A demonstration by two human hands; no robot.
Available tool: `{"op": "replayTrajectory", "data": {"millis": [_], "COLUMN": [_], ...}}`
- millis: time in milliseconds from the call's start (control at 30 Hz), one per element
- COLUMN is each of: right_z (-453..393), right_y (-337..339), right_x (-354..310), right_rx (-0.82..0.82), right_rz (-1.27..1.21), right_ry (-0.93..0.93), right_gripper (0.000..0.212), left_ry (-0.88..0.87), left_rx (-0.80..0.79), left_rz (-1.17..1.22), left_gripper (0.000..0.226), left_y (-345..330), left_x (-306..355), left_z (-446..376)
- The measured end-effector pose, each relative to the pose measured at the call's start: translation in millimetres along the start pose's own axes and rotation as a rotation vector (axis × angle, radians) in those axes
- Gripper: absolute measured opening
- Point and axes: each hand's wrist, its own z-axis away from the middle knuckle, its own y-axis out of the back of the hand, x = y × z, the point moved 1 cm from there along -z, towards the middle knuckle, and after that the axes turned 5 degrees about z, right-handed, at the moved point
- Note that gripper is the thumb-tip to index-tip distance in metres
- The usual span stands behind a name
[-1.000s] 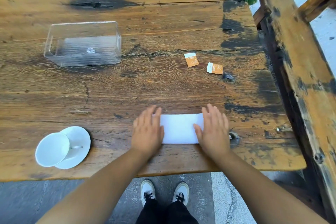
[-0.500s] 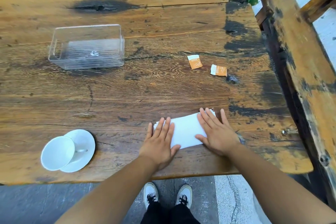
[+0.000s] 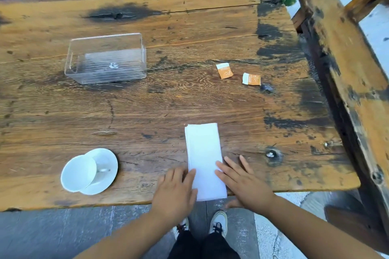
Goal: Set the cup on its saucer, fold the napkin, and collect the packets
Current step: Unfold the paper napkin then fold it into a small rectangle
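Right now, from the head view, my left hand (image 3: 175, 190) and right hand (image 3: 242, 178) lie flat and spread on the near end of the napkin (image 3: 203, 153), neither grip closed on anything; I judge they are pinning it so the fold holds. It lies lengthwise, its near end at the edge of the bench (image 3: 189, 101). The cup (image 3: 78, 173) lies tipped on the saucer (image 3: 106, 169), not upright. Two orange packets (image 3: 224, 70) lie near each other, well apart from the clear box (image 3: 105, 59). Their print is too small to read.
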Motion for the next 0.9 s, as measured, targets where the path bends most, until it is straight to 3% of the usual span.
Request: {"op": "replayTrajectory", "data": {"millis": [67,100,167,233,333,433,500,567,633,767,900], "right_z": [1,1,-1,1,12,19,20,16,9,-14,-29], "right_y": [0,0,1,-2,-7,-7,1,12,19,29,29], "right_x": [1,1,1,0,-8,-17,-17,-13,-7,0,2], "right_rx": [0.012,0.020,0.040,0.094,0.225,0.304,0.268,0.201,0.201,0.121,0.038], "right_rz": [0.016,0.022,0.007,-0.026,-0.053,-0.195,-0.433,-0.712,-0.887,-1.021,-0.898], "right_ry": [0.014,0.021,0.035,0.052,0.083,0.072,-0.090,-0.323,-0.462,-0.650,-0.724], "right_gripper": [0.091,0.087,0.078,0.063,0.031,0.017,0.023,0.035,0.025,0.023,0.020], "left_ry": [-0.247,-0.351,-0.443,-0.466,-0.532,-0.588,-0.444,-0.190,-0.015,0.216,0.299], "left_rx": [0.044,-0.011,-0.170,-0.212,-0.129,0.105,0.117,0.041,0.020,-0.021,-0.038], "left_rz": [-0.096,-0.142,-0.195,-0.271,-0.346,-0.087,0.277,0.602,0.776,0.799,0.694], "left_gripper": [0.070,0.078,0.092,0.095,0.073,0.037,0.027,0.019,0.015,0.018,0.027], "left_y": [-2,-4,-10,-18,-22,-26,-21,-10,-4,8,8], "left_x": [-15,-22,-36,-43,-36,-24,-18,-15,-15,-11,-5], "left_z": [-5,-9,-16,-18,-6,4,5,1,-8,-33,-47]}}
